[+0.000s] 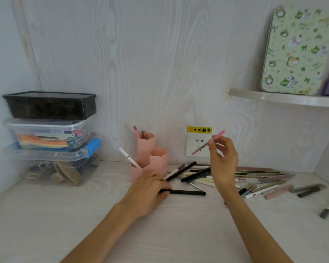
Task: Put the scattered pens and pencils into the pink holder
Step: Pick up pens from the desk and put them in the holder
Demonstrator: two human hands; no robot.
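The pink holder [152, 154], made of joined hexagonal tubes, stands on the desk near the back wall. A white pen [127, 157] leans out of its front tube, and two pinkish pens [136, 131] stick out of the tall rear tube. My right hand [223, 160] is raised above the desk, holding a pink pen [209, 142] at a slant in front of the wall socket. My left hand [150, 188] rests on the desk right in front of the holder, its fingers on the end of a black pen [186, 192]. Several scattered pens and pencils [258, 177] lie to the right.
Stacked plastic storage boxes [49, 128] fill the left corner. A wall socket with a yellow warning label [198, 143] sits behind my right hand. A shelf [285, 99] at the upper right carries a green patterned tin and a purple bottle. More markers [310, 190] lie far right.
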